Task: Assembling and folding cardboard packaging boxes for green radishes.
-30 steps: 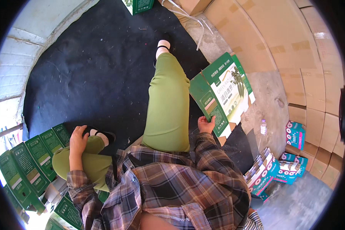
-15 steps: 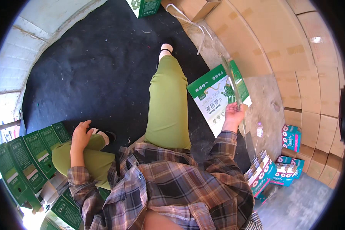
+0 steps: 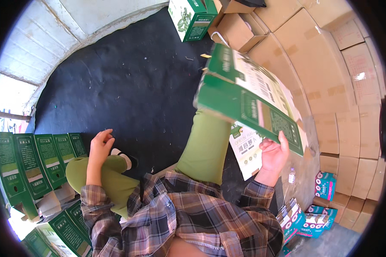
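My right hand (image 3: 273, 157) grips the near edge of a flattened green-and-white carton (image 3: 233, 100), thumb up along one side. The carton is raised and tilted over my stretched-out leg, its far end slightly blurred. Beneath it, another flat green-and-white carton (image 3: 245, 150) lies on the floor, partly covered by the raised one. My left hand (image 3: 100, 146) hovers by my bent knee, empty, with loosely bent fingers apart.
Standing green cartons (image 3: 45, 160) line up at my left. One assembled green-and-white box (image 3: 193, 21) stands ahead on the black floor sheet (image 3: 128, 81). Stacked brown boxes (image 3: 326, 81) wall the right side. Teal packages (image 3: 325, 186) and a small bottle (image 3: 291, 175) are at lower right.
My right hand has lifted a flattened carton, seen nearly edge-on before, and swung its broad face into view over my leg. The view has shifted, and my left hand stays near the knee.
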